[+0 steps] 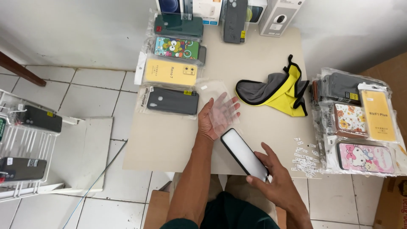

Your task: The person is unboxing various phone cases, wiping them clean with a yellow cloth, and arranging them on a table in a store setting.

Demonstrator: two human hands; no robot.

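Phone, black-framed with a pale glaring screen, is held slantwise above the near edge of the small beige table, gripped at its lower end by the right hand; the fingers are curled closed around the phone's edges, thumb on the near side. Left hand lies palm up over the table, fingers spread nearly flat, with a clear plastic sheet resting across the palm and fingertips; whether the thumb pinches it cannot be told. The sheet's lower corner comes close to the phone's upper end, contact not determinable. To the left of that hand, a column of packaged phone cases runs along the table: a dark grey case nearest, then a yellow case, a cartoon-print green case and a dark green case. A grey and yellow cloth pouch lies on the table beyond the phone, well apart from both hands. Small white paper scraps are scattered near the table's right edge, just beside the right hand. A further stack of packaged cases sits to the right. A white wire rack holding dark cases stands on the tiled floor at left.
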